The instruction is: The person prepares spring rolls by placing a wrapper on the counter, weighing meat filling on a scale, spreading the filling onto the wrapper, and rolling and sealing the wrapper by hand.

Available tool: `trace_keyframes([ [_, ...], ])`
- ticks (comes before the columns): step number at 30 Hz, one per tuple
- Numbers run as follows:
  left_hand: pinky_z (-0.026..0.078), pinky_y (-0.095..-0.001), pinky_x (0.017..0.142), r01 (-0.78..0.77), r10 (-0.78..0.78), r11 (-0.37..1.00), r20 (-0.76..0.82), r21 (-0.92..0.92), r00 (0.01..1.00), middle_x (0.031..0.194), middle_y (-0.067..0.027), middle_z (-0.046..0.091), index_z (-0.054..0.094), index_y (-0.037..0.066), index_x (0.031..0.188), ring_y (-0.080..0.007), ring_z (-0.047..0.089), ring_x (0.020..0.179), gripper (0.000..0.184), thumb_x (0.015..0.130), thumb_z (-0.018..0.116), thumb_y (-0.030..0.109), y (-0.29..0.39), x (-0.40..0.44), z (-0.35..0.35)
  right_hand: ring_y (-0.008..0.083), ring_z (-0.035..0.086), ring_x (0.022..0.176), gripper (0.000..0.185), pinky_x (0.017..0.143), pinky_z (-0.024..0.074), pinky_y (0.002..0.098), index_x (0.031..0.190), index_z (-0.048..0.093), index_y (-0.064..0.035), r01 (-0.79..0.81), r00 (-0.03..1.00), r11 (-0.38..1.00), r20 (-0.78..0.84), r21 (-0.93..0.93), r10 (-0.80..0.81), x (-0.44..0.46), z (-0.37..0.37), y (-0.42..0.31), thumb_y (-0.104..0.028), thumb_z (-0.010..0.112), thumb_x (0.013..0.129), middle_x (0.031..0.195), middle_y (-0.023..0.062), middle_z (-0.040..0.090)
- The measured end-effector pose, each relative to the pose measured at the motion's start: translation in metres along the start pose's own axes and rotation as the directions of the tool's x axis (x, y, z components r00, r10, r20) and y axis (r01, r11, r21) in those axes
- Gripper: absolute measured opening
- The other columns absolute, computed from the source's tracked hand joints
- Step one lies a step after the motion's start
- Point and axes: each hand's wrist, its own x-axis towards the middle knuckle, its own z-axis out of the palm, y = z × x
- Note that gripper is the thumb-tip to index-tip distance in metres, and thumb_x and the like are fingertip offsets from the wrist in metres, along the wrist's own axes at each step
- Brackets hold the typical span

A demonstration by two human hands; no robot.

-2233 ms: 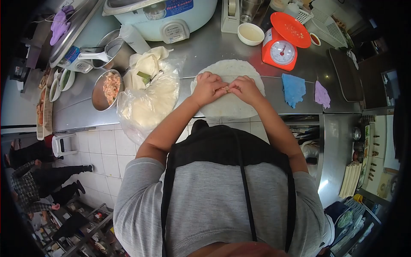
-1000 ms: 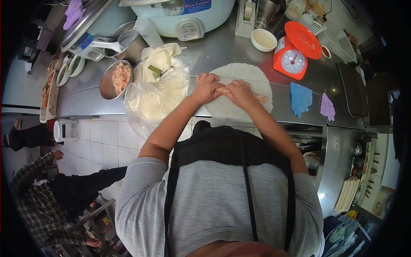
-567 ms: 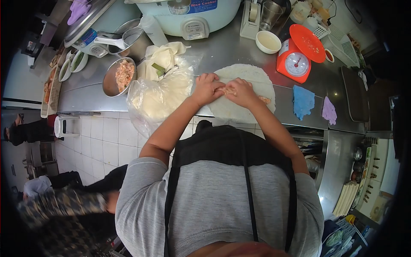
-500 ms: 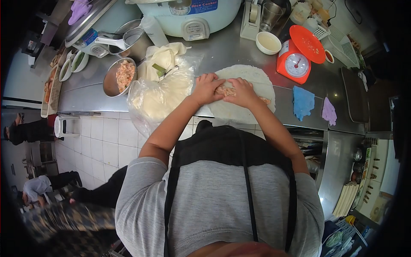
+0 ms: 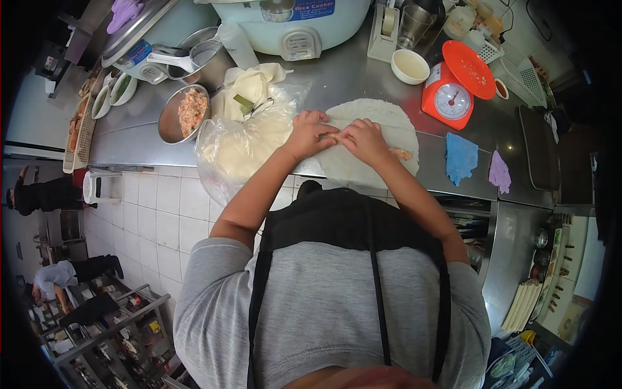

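A thin round pastry wrapper [image 5: 356, 170] lies on the steel counter in front of me, its near edge close to the counter's edge. A line of orange-pink minced filling [image 5: 402, 154] runs across it, partly hidden under my hands. My left hand [image 5: 310, 137] rests on the wrapper's left side, fingers curled, thumb against the filling. Beside it, my right hand [image 5: 365, 141] pinches at the same line of filling from the right. The two thumbs nearly meet. To the left, a plastic bag [image 5: 243, 146] holds a stack of more pale wrappers, and a metal bowl [image 5: 170, 118] contains more mince.
A red kitchen scale [image 5: 447, 97] stands at the back right, near a white bowl [image 5: 409, 67]. Blue [image 5: 460, 159] and purple cloths [image 5: 499, 172] lie right. Rice cookers [image 5: 291, 29] line the back. Another person [image 5: 55, 279] works at far left.
My right hand's fingers have drawn in from lying flatter to a pinch over the filling. A passer-by in camouflage trousers at lower left has gone from view.
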Motion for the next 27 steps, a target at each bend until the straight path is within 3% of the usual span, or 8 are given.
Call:
trace_keyframes([
  [6, 0.031, -0.0385, 0.086, 0.016, -0.015, 1.000, -0.034, 0.025, 0.999, 0.105, -0.0024, 0.049, 0.067, 0.022, 0.095, -0.0237, 0.042, 0.100, 0.030, 0.066, 0.070, 0.024, -0.005, -0.003, 0.006, 0.0233, 0.052, 0.085, 0.017, 0.076, 0.0372, 0.0375, 0.080, 0.061, -0.0161, -0.053, 0.996, 0.998, 0.067, 0.019, 0.052, 0.002, -0.001, -0.004, -0.027, 0.067, 0.069, 0.084, 0.0010, 0.056],
  [9, 0.031, -0.0386, 0.086, 0.079, -0.074, 0.995, -0.079, 0.064, 0.994, 0.106, -0.0025, 0.050, 0.067, 0.021, 0.095, -0.0242, 0.042, 0.100, 0.029, 0.066, 0.069, 0.024, -0.002, -0.003, 0.005, 0.0232, 0.052, 0.088, 0.022, 0.078, 0.0375, 0.0382, 0.084, 0.063, -0.0143, -0.078, 0.995, 0.993, -0.069, -0.088, 0.072, 0.003, 0.005, -0.009, -0.029, 0.067, 0.069, 0.088, 0.0024, 0.056],
  [12, 0.031, -0.0391, 0.086, 0.025, -0.024, 0.997, -0.015, 0.066, 1.000, 0.107, -0.0031, 0.049, 0.067, 0.021, 0.097, -0.0248, 0.042, 0.100, 0.032, 0.066, 0.070, 0.024, -0.007, -0.002, 0.009, 0.0235, 0.051, 0.092, 0.031, 0.081, 0.0372, 0.0395, 0.090, 0.063, -0.0130, -0.094, 0.988, 0.987, 0.112, -0.128, 0.109, 0.006, 0.012, -0.008, -0.032, 0.069, 0.067, 0.091, 0.0042, 0.056],
  [15, 0.031, -0.0391, 0.087, 0.012, -0.012, 0.999, -0.015, 0.050, 1.000, 0.107, -0.0033, 0.049, 0.066, 0.021, 0.098, -0.0248, 0.042, 0.100, 0.033, 0.066, 0.070, 0.025, -0.013, -0.003, 0.011, 0.0240, 0.051, 0.092, 0.031, 0.082, 0.0370, 0.0394, 0.090, 0.062, -0.0129, -0.103, 0.985, 0.989, 0.124, -0.103, 0.116, 0.007, 0.017, -0.007, -0.032, 0.069, 0.067, 0.092, 0.0045, 0.056],
  [19, 0.031, -0.0387, 0.086, 0.057, -0.056, 0.998, -0.061, 0.016, 0.997, 0.107, -0.0027, 0.049, 0.067, 0.022, 0.096, -0.0245, 0.042, 0.099, 0.029, 0.067, 0.069, 0.026, -0.013, -0.007, -0.001, 0.0225, 0.052, 0.089, 0.022, 0.079, 0.0371, 0.0384, 0.083, 0.063, -0.0126, -0.071, 0.996, 0.996, -0.056, -0.047, 0.068, 0.006, 0.006, -0.012, -0.029, 0.068, 0.070, 0.088, 0.0027, 0.057],
  [27, 0.032, -0.0383, 0.084, 0.056, -0.051, 0.997, -0.071, 0.062, 0.996, 0.105, -0.0007, 0.051, 0.068, 0.023, 0.094, -0.0241, 0.042, 0.098, 0.026, 0.068, 0.069, 0.027, -0.010, -0.008, 0.005, 0.0224, 0.052, 0.087, 0.015, 0.077, 0.0368, 0.0376, 0.080, 0.064, -0.0147, -0.053, 0.998, 0.998, 0.040, -0.029, 0.054, 0.012, 0.015, -0.010, -0.026, 0.066, 0.070, 0.085, 0.0018, 0.057],
])
